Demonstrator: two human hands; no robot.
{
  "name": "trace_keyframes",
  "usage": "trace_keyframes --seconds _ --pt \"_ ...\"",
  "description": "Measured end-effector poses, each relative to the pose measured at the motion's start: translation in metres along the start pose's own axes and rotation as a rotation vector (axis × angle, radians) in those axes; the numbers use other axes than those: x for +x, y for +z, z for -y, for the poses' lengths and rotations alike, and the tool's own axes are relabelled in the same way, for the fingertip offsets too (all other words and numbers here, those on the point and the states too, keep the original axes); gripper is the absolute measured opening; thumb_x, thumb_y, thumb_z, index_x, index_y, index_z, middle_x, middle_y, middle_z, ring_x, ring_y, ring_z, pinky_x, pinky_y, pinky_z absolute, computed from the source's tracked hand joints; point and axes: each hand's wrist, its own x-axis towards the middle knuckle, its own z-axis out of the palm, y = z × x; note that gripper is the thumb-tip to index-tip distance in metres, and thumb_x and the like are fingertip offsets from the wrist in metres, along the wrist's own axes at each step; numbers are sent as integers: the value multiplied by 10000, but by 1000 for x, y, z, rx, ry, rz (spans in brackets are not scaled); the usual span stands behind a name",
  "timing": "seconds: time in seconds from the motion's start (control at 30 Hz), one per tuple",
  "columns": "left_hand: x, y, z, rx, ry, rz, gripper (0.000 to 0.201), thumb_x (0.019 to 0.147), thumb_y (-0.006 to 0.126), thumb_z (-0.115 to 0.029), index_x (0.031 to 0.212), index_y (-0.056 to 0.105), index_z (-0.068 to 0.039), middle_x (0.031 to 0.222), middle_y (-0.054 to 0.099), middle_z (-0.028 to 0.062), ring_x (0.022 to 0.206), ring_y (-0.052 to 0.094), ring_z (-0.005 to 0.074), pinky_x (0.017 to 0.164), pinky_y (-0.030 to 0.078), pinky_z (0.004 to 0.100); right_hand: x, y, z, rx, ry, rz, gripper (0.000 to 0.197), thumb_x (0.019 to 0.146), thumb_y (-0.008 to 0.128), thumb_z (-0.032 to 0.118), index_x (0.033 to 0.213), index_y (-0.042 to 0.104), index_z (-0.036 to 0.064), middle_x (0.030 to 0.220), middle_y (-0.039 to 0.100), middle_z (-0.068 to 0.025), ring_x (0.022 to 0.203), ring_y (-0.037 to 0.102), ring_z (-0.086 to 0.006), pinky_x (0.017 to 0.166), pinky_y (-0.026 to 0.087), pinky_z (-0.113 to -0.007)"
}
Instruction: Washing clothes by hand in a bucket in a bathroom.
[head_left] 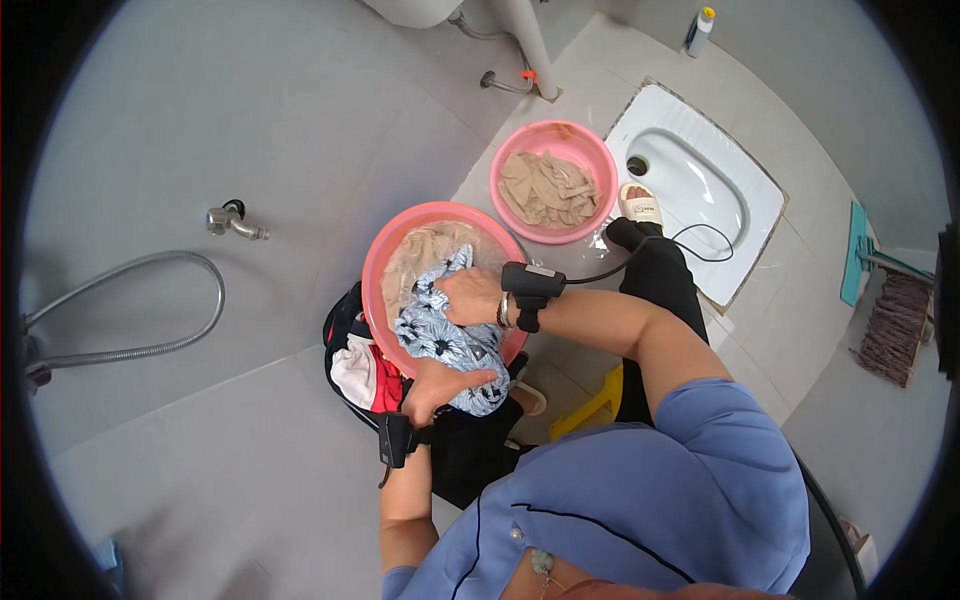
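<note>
Blue shirt (690, 480) of the seated person fills the lower right, nearest the lens; both forearms reach from it toward the near pink basin (378, 262), the landmark used below. Left hand (440, 385), at the basin's near rim, is closed in a fist around the lower end of a pale blue flower-printed garment (440, 335); a black wrist device (395, 438) sits just behind it. Right hand (470, 297), inside the basin, is curled and gripping the upper bunch of the same garment; a black wrist unit (530, 290) with a trailing cable (690, 240) rides on that wrist. The garment is stretched between the two fists, partly in the basin and partly draped over its near rim. Beneath it in the basin lies beige cloth (425, 250). Under the basin's left side, a pile of red, white and black clothes (355, 365). Beyond the basin, a second pink basin (510, 150) holds more beige cloth (548, 188). To the right of that, a white squat toilet pan (760, 200); left of the landmark basin, a wall tap (232, 222) and metal hose (150, 300).

Risks, as judged: the landmark basin appears to rest partly on the soft pile, so a hard pull toward the person could tip it and spill its contents; the overhanging garment may drip onto the clothes below; the cable may snag or get wet; the tiled floor (250, 470), if wet, invites slipping.
</note>
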Motion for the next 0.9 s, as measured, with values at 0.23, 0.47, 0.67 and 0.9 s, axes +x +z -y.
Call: trace_keyframes --seconds 0.23,0.47,0.67,0.9 --pt "-5 14 32 -167 342 -306 639 612 769 -176 1115 454 60 1065 532 104 978 487 184 881 375 295 -6 -18 5 104 5 -63 395 640 527 126 991 448 -39 839 563 -263 811 549 -404 713 435 -459" --pt "-11 4 33 -635 323 -646 527 706 679 -132 1140 445 55 1120 512 130 1021 474 215 909 341 308 -6 -25 5 187 70 -83 414 681 500 132 1013 384 -86 821 554 -288 811 551 -408 718 433 -463" --pt "-16 2 18 -171 458 -620 686 654 728 -156 1200 366 47 1181 449 149 1084 427 231 932 321 327 -18 -39 19 156 3 -69 423 691 507 143 1030 384 -80 841 559 -282 813 556 -404 715 435 -468" --pt "-10 -4 18 -358 285 -322 616 672 719 -204 1155 438 55 1111 518 104 1010 480 191 893 363 308 -26 -43 35 71 -40 39 401 686 526 176 993 416 -57 845 565 -272 828 557 -399 713 432 -477"
